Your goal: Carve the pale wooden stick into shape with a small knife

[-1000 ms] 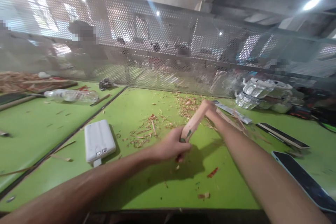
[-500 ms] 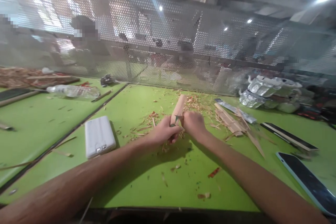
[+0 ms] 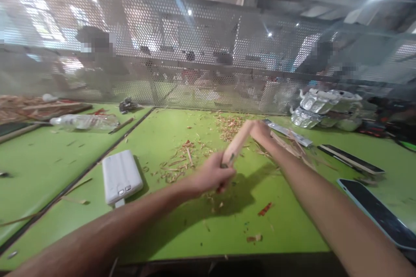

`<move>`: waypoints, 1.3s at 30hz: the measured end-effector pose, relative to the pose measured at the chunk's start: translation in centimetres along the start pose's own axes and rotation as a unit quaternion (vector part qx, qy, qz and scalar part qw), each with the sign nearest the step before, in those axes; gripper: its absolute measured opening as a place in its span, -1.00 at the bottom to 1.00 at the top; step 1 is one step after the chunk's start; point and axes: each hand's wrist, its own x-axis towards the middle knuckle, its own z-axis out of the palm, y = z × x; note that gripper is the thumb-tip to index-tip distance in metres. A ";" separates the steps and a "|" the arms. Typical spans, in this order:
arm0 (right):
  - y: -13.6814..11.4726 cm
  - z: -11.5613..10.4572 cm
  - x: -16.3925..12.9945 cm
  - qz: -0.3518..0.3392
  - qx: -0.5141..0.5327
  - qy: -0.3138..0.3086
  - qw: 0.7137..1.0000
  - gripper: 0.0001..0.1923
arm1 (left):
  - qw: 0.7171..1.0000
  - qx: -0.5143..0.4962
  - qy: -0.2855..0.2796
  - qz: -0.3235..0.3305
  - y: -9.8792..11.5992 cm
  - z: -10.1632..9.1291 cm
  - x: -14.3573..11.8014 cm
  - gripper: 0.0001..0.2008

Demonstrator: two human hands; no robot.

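I see 1 wooden stick (image 3: 238,143) held between both hands above the green table (image 3: 182,225), its long axis running from near-left up to far-right, tilted upward away from me. My left hand (image 3: 212,176) is wrapped shut round the near, lower end, and something small and dark green shows at that grip; I cannot tell what it is. My right hand (image 3: 262,131) is closed over the far, upper end, so the left hand is the nearer of the 2. Wood shavings (image 3: 182,160) lie scattered just beyond and to the left of the stick, a white power bank (image 3: 121,176) sits well to the left, and a phone (image 3: 377,214) lies well apart on the right.
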 end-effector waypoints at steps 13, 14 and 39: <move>-4.7 -2.8 -8.0 -0.090 0.446 -0.121 0.882 -0.53 | 0.987 0.135 0.045 0.072 -1.3 -4.1 1.6 -0.71; -4.9 -3.2 -8.8 -0.114 0.434 -0.093 0.889 -0.51 | 0.976 0.179 0.076 0.098 -1.3 -4.0 1.6 -0.72; -6.6 -3.6 -14.5 -0.470 0.230 0.169 0.835 -0.81 | 0.680 0.558 0.198 0.432 -0.4 -3.2 0.8 -0.81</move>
